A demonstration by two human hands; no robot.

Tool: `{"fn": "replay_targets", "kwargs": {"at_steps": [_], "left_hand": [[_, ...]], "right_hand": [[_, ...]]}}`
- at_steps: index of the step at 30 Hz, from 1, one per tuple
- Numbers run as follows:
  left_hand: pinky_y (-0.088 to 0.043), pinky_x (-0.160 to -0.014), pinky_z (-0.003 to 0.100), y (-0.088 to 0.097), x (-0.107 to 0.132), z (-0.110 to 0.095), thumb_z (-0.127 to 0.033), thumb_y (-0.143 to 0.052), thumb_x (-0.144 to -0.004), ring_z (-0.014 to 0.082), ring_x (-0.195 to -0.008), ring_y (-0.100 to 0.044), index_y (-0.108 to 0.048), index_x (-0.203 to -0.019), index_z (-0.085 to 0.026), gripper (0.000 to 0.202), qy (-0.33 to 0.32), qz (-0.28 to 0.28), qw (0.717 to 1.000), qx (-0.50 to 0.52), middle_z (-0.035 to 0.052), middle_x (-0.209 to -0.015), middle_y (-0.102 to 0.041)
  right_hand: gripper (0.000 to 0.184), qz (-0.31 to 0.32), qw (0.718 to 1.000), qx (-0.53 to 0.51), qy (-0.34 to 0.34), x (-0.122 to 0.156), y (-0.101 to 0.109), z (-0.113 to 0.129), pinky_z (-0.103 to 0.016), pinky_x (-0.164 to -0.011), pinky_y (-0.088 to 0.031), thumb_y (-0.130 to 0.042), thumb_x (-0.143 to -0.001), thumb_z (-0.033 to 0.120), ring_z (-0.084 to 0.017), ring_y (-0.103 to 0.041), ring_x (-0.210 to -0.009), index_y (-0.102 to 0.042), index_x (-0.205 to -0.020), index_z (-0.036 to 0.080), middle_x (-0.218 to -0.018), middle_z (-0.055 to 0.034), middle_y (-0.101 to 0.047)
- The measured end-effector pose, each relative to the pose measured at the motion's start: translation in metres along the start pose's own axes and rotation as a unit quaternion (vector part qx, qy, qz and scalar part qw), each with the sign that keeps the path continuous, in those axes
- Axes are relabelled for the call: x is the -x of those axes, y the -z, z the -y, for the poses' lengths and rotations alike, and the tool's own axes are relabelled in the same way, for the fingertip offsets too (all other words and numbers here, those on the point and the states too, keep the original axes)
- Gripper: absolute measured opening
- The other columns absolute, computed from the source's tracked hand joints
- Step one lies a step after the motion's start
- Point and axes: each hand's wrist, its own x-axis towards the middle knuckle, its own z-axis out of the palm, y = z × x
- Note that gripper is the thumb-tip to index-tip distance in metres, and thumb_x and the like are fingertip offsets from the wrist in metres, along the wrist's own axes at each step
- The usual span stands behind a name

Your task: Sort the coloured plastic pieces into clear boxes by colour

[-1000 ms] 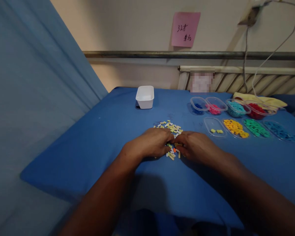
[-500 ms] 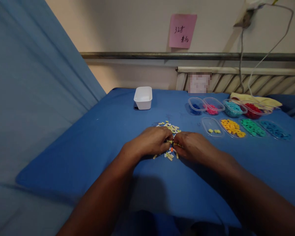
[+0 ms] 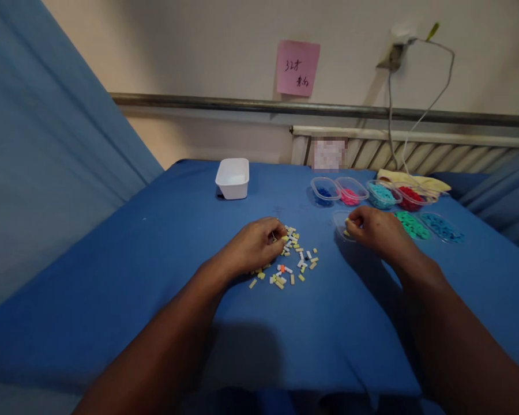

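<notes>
A loose pile of small yellow, cream and white toy bricks (image 3: 292, 248) lies on the blue surface, with one orange brick (image 3: 282, 268) among them. My left hand (image 3: 257, 245) is at the pile's left side, thumb and fingers curled together; what is between them is too small to make out. Farther right, my right hand (image 3: 378, 230) pinches a small yellow brick (image 3: 347, 221) above a clear shallow tray (image 3: 338, 222). The hand partly covers that tray and hides the tray of orange-yellow bricks.
A white plastic tub (image 3: 233, 178) stands at the back left. Clear containers hold dark blue (image 3: 324, 195), pink (image 3: 349, 196), turquoise (image 3: 381, 196), red (image 3: 410, 199), green (image 3: 412, 225) and blue bricks (image 3: 442, 226). A yellow cloth (image 3: 415, 181) lies behind; a blue curtain (image 3: 47, 115) hangs left.
My right hand has moved from the pile to the right, over the clear tray, with a yellow brick. My left hand stays by the pile, slightly away from its middle. The view has shifted right.
</notes>
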Motion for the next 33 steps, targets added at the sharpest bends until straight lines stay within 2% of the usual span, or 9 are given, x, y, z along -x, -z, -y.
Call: {"fn": "replay_targets", "kwargs": {"at_steps": [6, 10, 14, 17, 19, 22, 26, 30, 33], "left_hand": [[-0.048, -0.076, 0.032, -0.002, 0.001, -0.010, -0.025, -0.065, -0.094, 0.0168, -0.082, -0.062, -0.073, -0.099, -0.019, 0.011, -0.023, 0.003, 1.000, -0.009, 0.0038, -0.097, -0.072], [-0.049, -0.073, 0.031, -0.008, 0.001, -0.014, -0.026, -0.066, -0.094, 0.0160, -0.081, -0.061, -0.075, -0.100, -0.019, 0.013, -0.019, -0.005, 0.999, 0.040, 0.0042, -0.096, -0.072], [-0.048, -0.067, 0.027, -0.020, -0.003, -0.018, -0.035, -0.077, -0.090, 0.0138, -0.075, -0.060, -0.077, -0.102, -0.017, 0.022, 0.052, -0.040, 0.974, 0.219, 0.0033, -0.086, -0.071], [-0.050, -0.070, 0.026, -0.024, -0.006, -0.023, -0.040, -0.087, -0.082, 0.0121, -0.074, -0.063, -0.077, -0.099, -0.017, 0.031, 0.094, -0.069, 0.933, 0.339, 0.0029, -0.087, -0.073], [-0.053, -0.072, 0.026, -0.024, -0.007, -0.025, -0.042, -0.093, -0.077, 0.0117, -0.073, -0.064, -0.078, -0.098, -0.016, 0.036, 0.110, -0.083, 0.913, 0.383, 0.0029, -0.087, -0.074], [-0.055, -0.072, 0.027, -0.022, -0.008, -0.024, -0.042, -0.096, -0.074, 0.0126, -0.072, -0.067, -0.081, -0.099, -0.016, 0.040, 0.121, -0.090, 0.904, 0.401, 0.0042, -0.087, -0.077], [-0.057, -0.075, 0.028, -0.023, -0.008, -0.019, -0.040, -0.092, -0.080, 0.0142, -0.077, -0.071, -0.085, -0.101, -0.016, 0.033, 0.123, -0.065, 0.913, 0.383, 0.0065, -0.089, -0.081], [-0.059, -0.076, 0.029, -0.024, -0.007, -0.020, -0.036, -0.088, -0.082, 0.0143, -0.077, -0.071, -0.084, -0.093, -0.018, 0.021, 0.124, -0.060, 0.919, 0.370, 0.0065, -0.089, -0.082], [-0.059, -0.073, 0.028, -0.025, -0.008, -0.021, -0.033, -0.089, -0.081, 0.0135, -0.072, -0.070, -0.084, -0.098, -0.017, 0.024, 0.137, -0.070, 0.915, 0.374, 0.0055, -0.086, -0.081]], "right_hand": [[0.029, 0.052, 0.998, 0.034, 0.007, -0.003, -0.009, -0.030, -0.036, -0.068, -0.039, -0.060, -0.102, 0.037, -0.027, -0.074, -0.085, -0.082, -0.107, 0.019, -0.099, -0.0126, -0.084], [0.030, -0.011, 1.000, 0.002, 0.024, -0.002, -0.006, -0.025, -0.038, -0.078, -0.050, -0.058, -0.104, 0.033, -0.030, -0.076, -0.097, -0.083, -0.116, 0.020, -0.115, -0.0146, -0.084], [0.027, -0.102, 0.975, -0.164, 0.115, 0.011, -0.002, 0.013, -0.040, -0.087, -0.058, -0.060, -0.106, 0.033, -0.027, -0.076, -0.094, -0.080, -0.120, 0.020, -0.111, -0.0122, -0.083], [0.028, -0.071, 0.921, -0.290, 0.249, 0.027, -0.006, 0.058, -0.039, -0.086, -0.061, -0.065, -0.106, 0.030, -0.024, -0.075, -0.094, -0.075, -0.131, 0.024, -0.115, -0.0100, -0.081], [0.024, -0.084, 0.896, -0.333, 0.280, 0.035, -0.012, 0.083, -0.039, -0.088, -0.062, -0.066, -0.105, 0.026, -0.024, -0.075, -0.102, -0.075, -0.128, 0.026, -0.119, -0.0105, -0.079], [0.016, -0.122, 0.886, -0.373, 0.248, 0.039, -0.020, 0.099, -0.037, -0.088, -0.062, -0.067, -0.105, 0.021, -0.022, -0.075, -0.100, -0.075, -0.118, 0.025, -0.110, -0.0085, -0.079], [0.013, -0.112, 0.898, -0.381, 0.190, 0.037, -0.023, 0.096, -0.035, -0.083, -0.061, -0.070, -0.103, 0.022, -0.020, -0.074, -0.089, -0.075, -0.115, 0.025, -0.103, -0.0057, -0.080], [0.014, -0.103, 0.898, -0.370, 0.214, 0.037, -0.022, 0.094, -0.035, -0.085, -0.060, -0.068, -0.104, 0.019, -0.021, -0.073, -0.093, -0.075, -0.113, 0.025, -0.103, -0.0057, -0.078], [0.009, -0.101, 0.899, -0.367, 0.219, 0.038, -0.021, 0.096, -0.033, -0.082, -0.058, -0.068, -0.102, 0.017, -0.020, -0.071, -0.090, -0.073, -0.105, 0.024, -0.097, -0.0045, -0.076]]}}
